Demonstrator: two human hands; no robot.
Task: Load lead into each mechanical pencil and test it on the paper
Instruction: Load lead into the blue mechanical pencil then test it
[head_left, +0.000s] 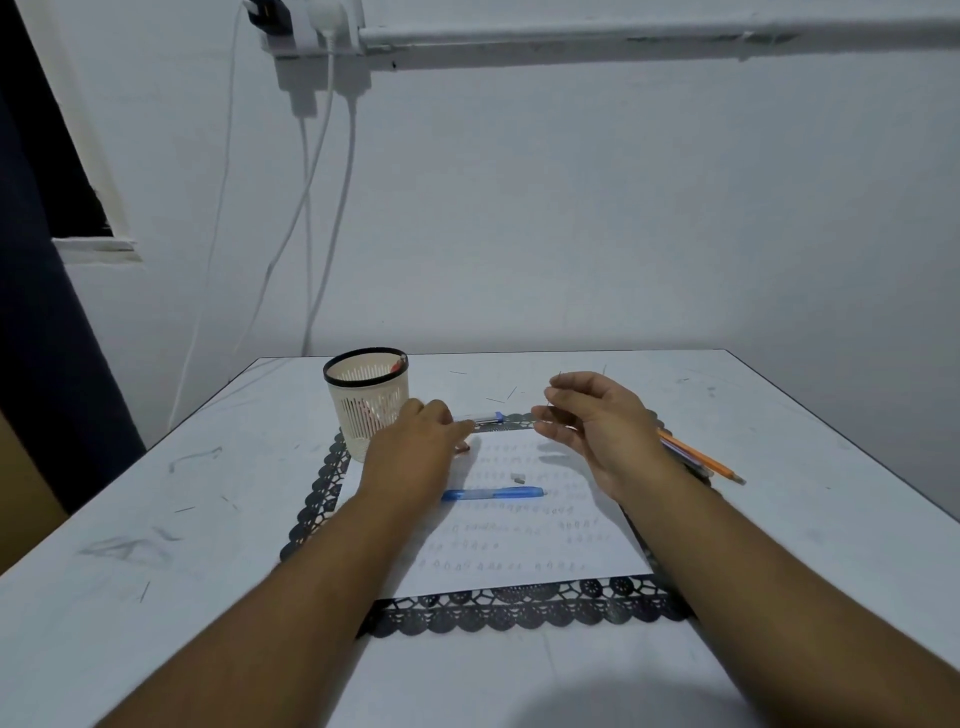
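So on the paper (524, 519) there's a blue pencil (493, 493) lying flat between both arms. Left hand (415, 441) pinches a clear pencil (485, 417) at the paper's far edge, right hand (597, 421) just beside its tip pinches thin leads (559, 376).

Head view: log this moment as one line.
left hand: holds clear pencil | right hand: pinches lead | blue pencil: lying on paper

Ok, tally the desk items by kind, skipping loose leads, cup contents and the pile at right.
Mechanical pencils: 2, blue pencil, clear pencil
Mesh cup: 1
Paper: 1
Lace mat: 1
Small white piece: 1
Total: 6
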